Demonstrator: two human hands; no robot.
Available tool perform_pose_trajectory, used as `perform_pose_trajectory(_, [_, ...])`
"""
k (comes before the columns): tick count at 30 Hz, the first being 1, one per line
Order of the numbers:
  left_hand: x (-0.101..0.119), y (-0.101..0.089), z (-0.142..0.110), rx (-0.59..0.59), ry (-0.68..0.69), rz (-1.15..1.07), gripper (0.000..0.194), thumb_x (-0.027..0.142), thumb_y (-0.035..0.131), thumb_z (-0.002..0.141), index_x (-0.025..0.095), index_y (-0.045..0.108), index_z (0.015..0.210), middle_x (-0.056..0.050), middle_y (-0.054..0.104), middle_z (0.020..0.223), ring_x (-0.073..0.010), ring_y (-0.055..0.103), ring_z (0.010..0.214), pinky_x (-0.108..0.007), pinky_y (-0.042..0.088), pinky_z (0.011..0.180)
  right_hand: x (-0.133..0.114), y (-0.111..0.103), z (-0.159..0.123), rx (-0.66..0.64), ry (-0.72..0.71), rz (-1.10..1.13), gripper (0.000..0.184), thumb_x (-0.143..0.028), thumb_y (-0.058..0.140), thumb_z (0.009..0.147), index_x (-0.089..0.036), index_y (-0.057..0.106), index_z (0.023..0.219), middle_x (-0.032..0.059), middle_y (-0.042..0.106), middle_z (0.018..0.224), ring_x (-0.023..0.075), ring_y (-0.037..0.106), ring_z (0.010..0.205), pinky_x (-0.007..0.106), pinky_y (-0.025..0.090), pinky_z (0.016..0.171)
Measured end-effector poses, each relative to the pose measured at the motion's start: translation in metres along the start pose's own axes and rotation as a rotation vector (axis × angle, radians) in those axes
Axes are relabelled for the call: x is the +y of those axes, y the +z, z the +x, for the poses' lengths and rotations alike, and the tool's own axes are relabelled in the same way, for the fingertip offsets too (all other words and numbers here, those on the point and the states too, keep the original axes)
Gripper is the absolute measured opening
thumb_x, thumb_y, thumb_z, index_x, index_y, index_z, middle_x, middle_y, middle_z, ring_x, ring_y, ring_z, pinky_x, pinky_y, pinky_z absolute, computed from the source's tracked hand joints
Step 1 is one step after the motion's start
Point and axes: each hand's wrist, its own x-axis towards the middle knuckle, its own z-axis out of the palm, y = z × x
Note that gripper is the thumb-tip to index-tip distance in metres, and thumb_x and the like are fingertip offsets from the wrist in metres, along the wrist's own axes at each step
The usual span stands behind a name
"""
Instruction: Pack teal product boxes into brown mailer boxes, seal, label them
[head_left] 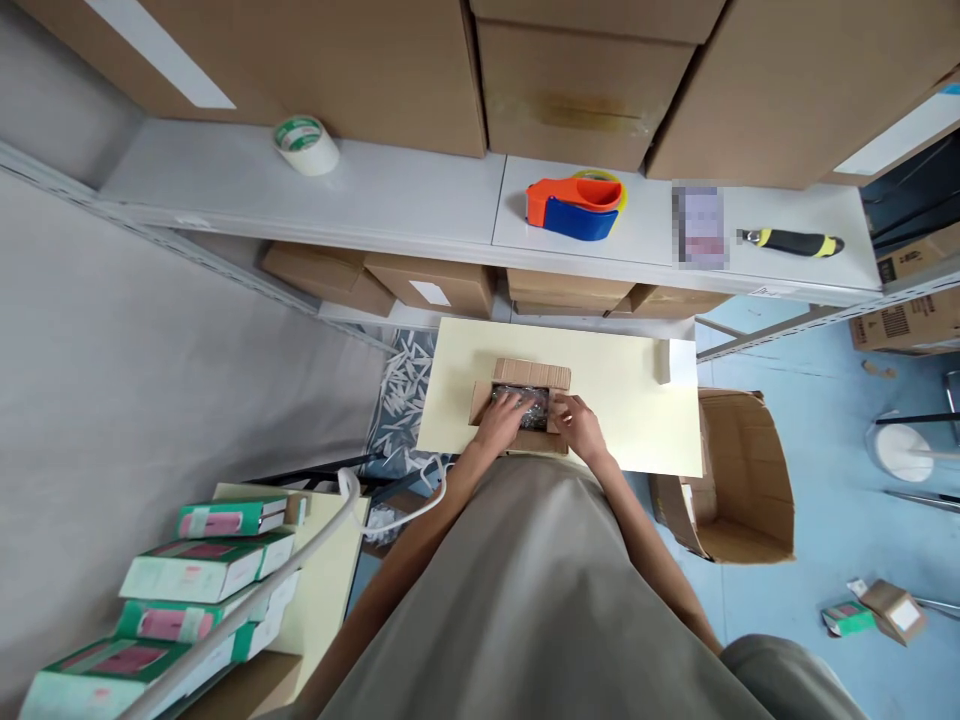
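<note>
A small cardboard box (531, 374) lies with its flaps spread on the cream tabletop (637, 425). Inside it is something dark under clear, shiny plastic (534, 410) that looks like bubble wrap; what it is cannot be made out. My left hand (501, 420) reaches over the box's left side, fingers stretched out and resting on the plastic. At the right side, my right hand (579, 425) has its fingers bent around the right flap, which it largely covers.
A white block (678, 362) stands at the table's right end. On the shelf are a tape roll (306, 146), an orange-and-blue tape dispenser (576, 208) and a yellow-and-black knife (791, 242). Green-and-white boxes (187, 570) are stacked lower left. A large open carton (746, 475) stands right.
</note>
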Motion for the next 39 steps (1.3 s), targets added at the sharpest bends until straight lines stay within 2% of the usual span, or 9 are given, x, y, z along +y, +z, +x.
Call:
perform_pose_trajectory(5, [0.002, -0.002, 0.02, -0.016, -0.06, -0.061, 0.051, 0.004, 0.064, 0.09, 0.03, 0.078, 0.131, -0.013, 0.066, 0.131, -0.035, 0.058, 0.127, -0.049, 0.05, 0.115, -0.001, 0.005, 0.007, -0.193, -0.171, -0.194, 0.049, -0.023, 0.076, 0.096, -0.025, 0.072, 0.144, 0.0109, 0.066, 0.155, 0.0315, 0.066, 0.141, 0.045, 0.054, 0.122])
perform_pose_trajectory(10, [0.005, -0.016, 0.013, -0.072, -0.026, -0.069, 0.053, 0.009, 0.063, 0.092, 0.028, 0.073, 0.141, -0.013, 0.067, 0.14, -0.0349, 0.057, 0.136, -0.048, 0.048, 0.12, 0.002, 0.003, -0.006, -0.283, -0.25, -0.228, 0.081, -0.048, 0.095, 0.082, -0.026, 0.066, 0.154, 0.0149, 0.055, 0.166, 0.038, 0.054, 0.153, 0.053, 0.048, 0.128])
perform_pose_trajectory(14, [0.009, -0.031, -0.016, 0.284, -0.216, -0.101, 0.05, 0.02, 0.06, 0.102, 0.024, 0.063, 0.152, -0.016, 0.055, 0.162, -0.0371, 0.039, 0.161, -0.056, 0.033, 0.133, 0.004, 0.004, -0.018, -0.28, -0.26, -0.276, 0.088, -0.045, 0.099, 0.079, -0.024, 0.063, 0.157, 0.0172, 0.051, 0.17, 0.0397, 0.051, 0.156, 0.055, 0.045, 0.129])
perform_pose_trajectory(17, [0.01, -0.036, -0.036, 0.459, -0.471, -0.155, 0.06, 0.028, 0.062, 0.105, 0.019, 0.049, 0.163, -0.022, 0.054, 0.162, -0.0374, 0.045, 0.158, -0.055, 0.039, 0.13, 0.006, 0.007, -0.022, -0.256, -0.271, -0.284, 0.082, -0.043, 0.097, 0.082, -0.023, 0.065, 0.155, 0.0172, 0.053, 0.168, 0.0386, 0.052, 0.155, 0.055, 0.047, 0.128])
perform_pose_trajectory(20, [0.009, -0.03, -0.048, 0.285, -0.348, -0.286, 0.062, 0.037, 0.061, 0.107, 0.021, 0.044, 0.165, -0.018, 0.067, 0.15, -0.0317, 0.063, 0.143, -0.047, 0.048, 0.123, 0.01, 0.008, -0.022, -0.236, -0.293, -0.253, 0.075, -0.04, 0.094, 0.085, -0.024, 0.066, 0.153, 0.0152, 0.057, 0.165, 0.0373, 0.055, 0.152, 0.054, 0.05, 0.126])
perform_pose_trajectory(24, [0.006, -0.017, -0.054, 0.099, -0.131, -0.309, 0.073, 0.046, 0.077, 0.099, 0.023, 0.05, 0.162, -0.015, 0.072, 0.145, -0.0343, 0.064, 0.143, -0.049, 0.047, 0.126, 0.016, 0.006, -0.02, -0.144, -0.292, -0.199, 0.066, -0.035, 0.087, 0.091, -0.023, 0.065, 0.152, 0.0142, 0.066, 0.152, 0.0347, 0.061, 0.141, 0.05, 0.053, 0.122])
perform_pose_trajectory(30, [-0.013, -0.016, -0.038, 0.231, -0.257, -0.287, 0.071, 0.034, 0.069, 0.103, 0.023, 0.041, 0.168, -0.017, 0.061, 0.16, -0.0312, 0.058, 0.151, -0.045, 0.046, 0.127, 0.023, 0.014, 0.0, 0.096, -0.133, -0.168, 0.074, -0.038, 0.081, 0.094, -0.021, 0.053, 0.161, 0.0194, 0.059, 0.154, 0.0393, 0.055, 0.144, 0.058, 0.052, 0.122])
perform_pose_trajectory(34, [-0.033, -0.024, -0.017, 0.256, -0.381, -0.272, 0.106, 0.023, 0.082, 0.088, 0.019, 0.023, 0.176, -0.024, 0.043, 0.174, -0.0379, 0.041, 0.164, -0.052, 0.037, 0.134, 0.029, 0.013, 0.027, 0.122, 0.01, -0.021, 0.109, -0.043, 0.081, 0.093, -0.015, 0.018, 0.178, 0.0258, 0.041, 0.173, 0.0391, 0.041, 0.161, 0.058, 0.043, 0.129])
perform_pose_trajectory(39, [-0.04, -0.031, -0.006, 0.197, -0.365, -0.369, 0.134, 0.018, 0.088, 0.077, 0.02, 0.001, 0.179, -0.025, 0.035, 0.178, -0.0372, 0.039, 0.166, -0.05, 0.039, 0.133, 0.03, -0.002, 0.041, 0.13, -0.053, 0.3, 0.104, -0.046, 0.071, 0.099, -0.018, 0.01, 0.179, 0.0171, 0.067, 0.152, 0.0284, 0.062, 0.145, 0.051, 0.048, 0.124])
